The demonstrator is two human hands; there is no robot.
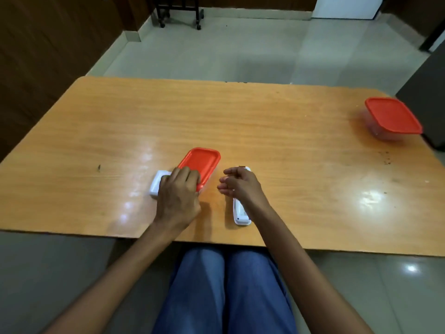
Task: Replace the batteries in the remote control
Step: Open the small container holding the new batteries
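Observation:
A white remote control [240,213] lies lengthwise on the wooden table [265,131] near the front edge, its far end hidden under my right hand [238,183]. That hand hovers over it with fingers loosely curled and holds nothing I can see. My left hand [179,191] rests on the near end of a small rectangular container with a red lid [203,161], fingers curled over its edge. A white box-like object [157,183] lies just left of that container, partly covered by my left hand.
A second, larger clear container with a red lid [393,116] stands at the table's far right corner. My legs in blue trousers [224,290] are under the front edge. A wheeled chair base [179,13] stands on the tiled floor beyond the table.

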